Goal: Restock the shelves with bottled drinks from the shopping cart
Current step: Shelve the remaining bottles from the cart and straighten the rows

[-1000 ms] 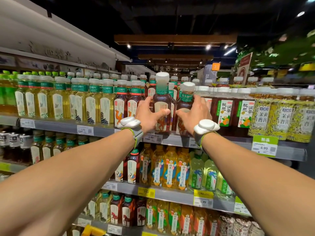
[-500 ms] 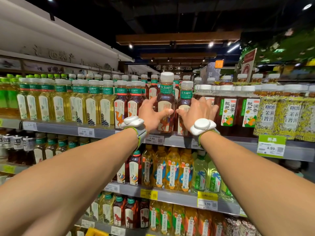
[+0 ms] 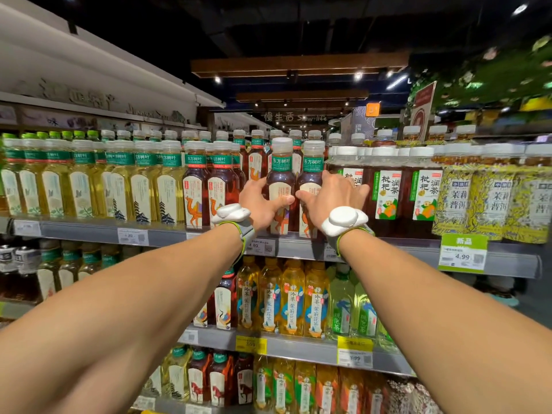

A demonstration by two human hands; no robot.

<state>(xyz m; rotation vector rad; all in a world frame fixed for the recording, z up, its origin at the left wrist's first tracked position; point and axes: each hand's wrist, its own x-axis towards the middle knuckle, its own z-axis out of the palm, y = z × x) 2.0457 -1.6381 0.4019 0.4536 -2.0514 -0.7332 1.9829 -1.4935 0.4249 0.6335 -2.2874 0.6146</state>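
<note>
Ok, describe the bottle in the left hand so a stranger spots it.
Find the top shelf's grey price rail, then the dark brown teas at its middle. The bottle is the left of two gripped at the front, in the left hand, its cap highest in the row.

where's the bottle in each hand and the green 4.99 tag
left-hand bottle [image 3: 280, 186]: head view, upper part of its cream label
right-hand bottle [image 3: 312, 165]: head view, green neck band
green 4.99 tag [image 3: 463, 253]: head view, tag's middle
</note>
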